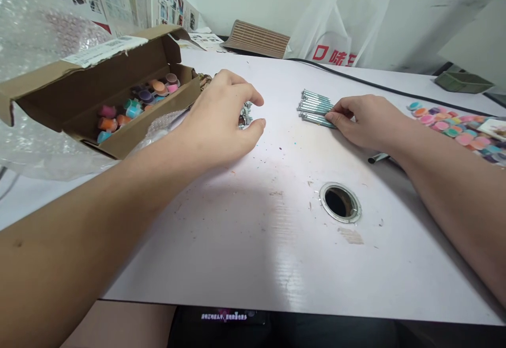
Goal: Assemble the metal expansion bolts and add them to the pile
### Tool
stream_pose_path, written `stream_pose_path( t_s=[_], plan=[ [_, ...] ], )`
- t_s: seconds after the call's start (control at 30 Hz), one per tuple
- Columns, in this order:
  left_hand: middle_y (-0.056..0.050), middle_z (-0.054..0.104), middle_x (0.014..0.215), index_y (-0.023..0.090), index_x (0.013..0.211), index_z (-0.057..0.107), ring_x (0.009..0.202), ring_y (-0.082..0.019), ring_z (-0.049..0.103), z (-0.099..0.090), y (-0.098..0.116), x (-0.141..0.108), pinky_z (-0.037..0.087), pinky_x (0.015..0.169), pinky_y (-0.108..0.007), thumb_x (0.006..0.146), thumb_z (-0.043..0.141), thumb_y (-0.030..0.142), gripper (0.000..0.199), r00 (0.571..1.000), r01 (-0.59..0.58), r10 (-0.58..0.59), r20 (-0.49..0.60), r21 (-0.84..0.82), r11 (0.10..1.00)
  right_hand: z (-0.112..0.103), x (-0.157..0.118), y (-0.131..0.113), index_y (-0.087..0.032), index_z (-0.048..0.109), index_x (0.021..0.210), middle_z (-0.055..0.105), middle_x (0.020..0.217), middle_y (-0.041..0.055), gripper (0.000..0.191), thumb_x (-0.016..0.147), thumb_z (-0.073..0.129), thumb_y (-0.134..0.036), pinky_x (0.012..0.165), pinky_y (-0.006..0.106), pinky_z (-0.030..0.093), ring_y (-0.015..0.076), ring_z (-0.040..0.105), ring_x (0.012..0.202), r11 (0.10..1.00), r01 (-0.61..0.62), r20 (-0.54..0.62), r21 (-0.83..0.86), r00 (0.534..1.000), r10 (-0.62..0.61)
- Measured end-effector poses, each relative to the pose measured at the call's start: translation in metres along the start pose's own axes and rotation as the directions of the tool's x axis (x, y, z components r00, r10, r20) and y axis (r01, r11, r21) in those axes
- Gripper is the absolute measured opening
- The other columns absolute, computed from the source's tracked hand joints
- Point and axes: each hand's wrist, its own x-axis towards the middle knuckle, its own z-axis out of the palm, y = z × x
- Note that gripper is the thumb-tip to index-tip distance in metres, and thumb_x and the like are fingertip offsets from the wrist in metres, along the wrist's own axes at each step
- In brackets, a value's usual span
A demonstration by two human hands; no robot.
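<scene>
The nails [315, 105] lie flat on the table [237, 221], in front of the right hand [366, 121] and to the right of the left hand [223, 113]. Their long axis runs mostly left to right, slanting a little toward the person at the right end; the heads point left, the shanks run right to the right hand.

They are slim, straight and silvery, with small flat heads, packed side by side in a near-parallel row — the nearest few sit slightly apart from the rest. The heads do not line up exactly.

The right thumb and forefinger are close together, touching the right part of the nearest nails; whether they grip or only press, I cannot tell. The left hand is curved, thumb and forefinger wide apart, above some metal pieces [245, 115] that it partly covers.

The right hand hides the nails' far ends, so the tips cannot be seen, and the tight packing makes a count uncertain. The metal pieces are too covered to make out — only bright bits show. The tube [378, 158] is partly hidden by the right forearm.
</scene>
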Motion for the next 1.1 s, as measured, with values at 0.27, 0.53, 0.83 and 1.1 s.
stream_pose_path(
  t_s=[0.27, 0.53, 0.83, 1.1],
  plan=[
    [-0.010, 0.059, 0.151, 0.026, 0.125, 0.077, 0.115, -0.028, 0.071, -0.001, 0.000, -0.001, 0.054, 0.116, -0.049, 0.091, 0.068, 0.038, 0.037, 0.999, -0.040, 0.040, 0.017, 0.013, 0.999, -0.004, -0.005, -0.001, -0.018, 0.066, 0.104, 0.070, 0.100, 0.0142, 0.031, 0.106, 0.045, -0.041, 0.078, 0.039, 0.041, 0.0256, 0.059, 0.090, 0.997, -0.075, -0.016, -0.018, 0.997, 0.075],
    [-0.004, 0.059, 0.150, 0.031, 0.121, 0.076, 0.113, -0.026, 0.069, -0.001, 0.008, -0.006, 0.055, 0.111, -0.043, 0.091, 0.068, 0.037, 0.032, 0.998, -0.034, 0.034, 0.061, -0.003, 0.999, -0.007, -0.012, 0.003, -0.021, 0.076, 0.106, 0.074, 0.108, 0.0058, 0.020, 0.098, 0.068, -0.038, 0.085, 0.036, 0.044, 0.0197, 0.062, 0.094, 0.994, -0.085, 0.082, 0.066, 0.993, 0.079],
    [-0.006, 0.060, 0.150, 0.026, 0.127, 0.075, 0.101, -0.022, 0.067, 0.007, 0.007, -0.008, 0.056, 0.097, -0.037, 0.094, 0.061, 0.040, 0.038, 0.989, -0.105, 0.105, 0.106, -0.006, 0.994, -0.020, -0.027, -0.011, -0.019, 0.074, 0.099, 0.058, 0.066, 0.0017, 0.015, 0.103, 0.065, -0.031, 0.066, 0.032, 0.035, 0.0119, 0.047, 0.064, 0.988, -0.116, -0.185, 0.104, 0.973, 0.134],
    [-0.004, 0.059, 0.150, 0.033, 0.147, 0.062, 0.113, -0.022, 0.066, 0.014, 0.014, -0.012, 0.051, 0.091, -0.031, 0.094, 0.067, 0.035, 0.054, 0.975, -0.186, 0.193, 0.106, -0.073, 0.980, -0.015, -0.060, -0.053, -0.018, 0.072, 0.095, 0.071, 0.083, -0.0017, 0.018, 0.102, 0.067, -0.033, 0.067, 0.025, 0.037, 0.0054, 0.059, 0.071, 0.893, 0.448, -0.536, 0.044, 0.765, -0.357]
  ],
)
